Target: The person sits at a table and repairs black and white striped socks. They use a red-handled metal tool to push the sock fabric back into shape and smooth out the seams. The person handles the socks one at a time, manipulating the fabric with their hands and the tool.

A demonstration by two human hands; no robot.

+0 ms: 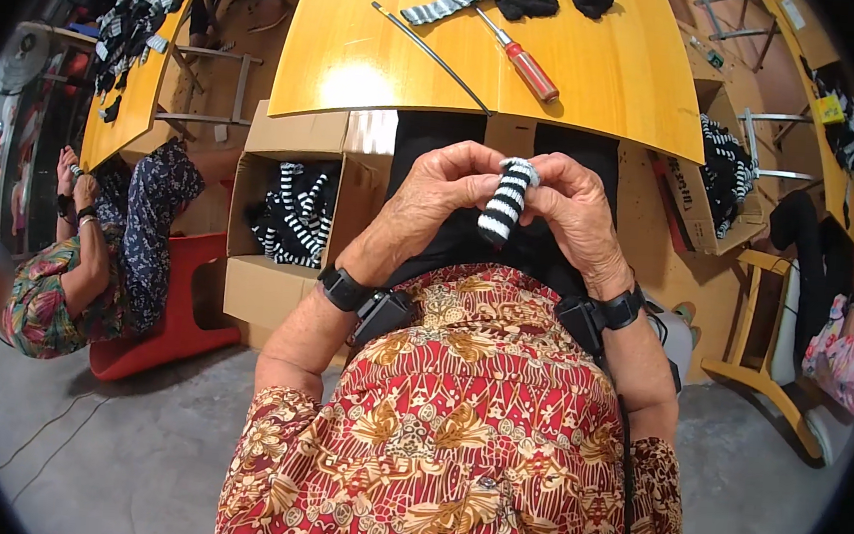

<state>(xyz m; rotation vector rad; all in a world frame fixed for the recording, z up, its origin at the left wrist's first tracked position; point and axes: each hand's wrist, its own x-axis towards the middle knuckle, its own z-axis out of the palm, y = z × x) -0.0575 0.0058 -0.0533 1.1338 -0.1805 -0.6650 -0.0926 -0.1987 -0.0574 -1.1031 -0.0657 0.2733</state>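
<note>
Over my lap, just in front of the table edge, a black-and-white striped knitted sock hangs between my two hands, its dark end pointing down toward me. My left hand pinches its upper rim from the left side with thumb and fingers. On the other side, the thumb and fingers of my right hand close on the same rim. Beyond them on the yellow table lie a screwdriver with a red handle and a thin dark rod. Several grey-striped and black socks are heaped at the far edge.
An open cardboard box with striped socks stands left of my legs, another box to the right. A person sits at the left on a red chair. Another person sits far right, near a wooden chair.
</note>
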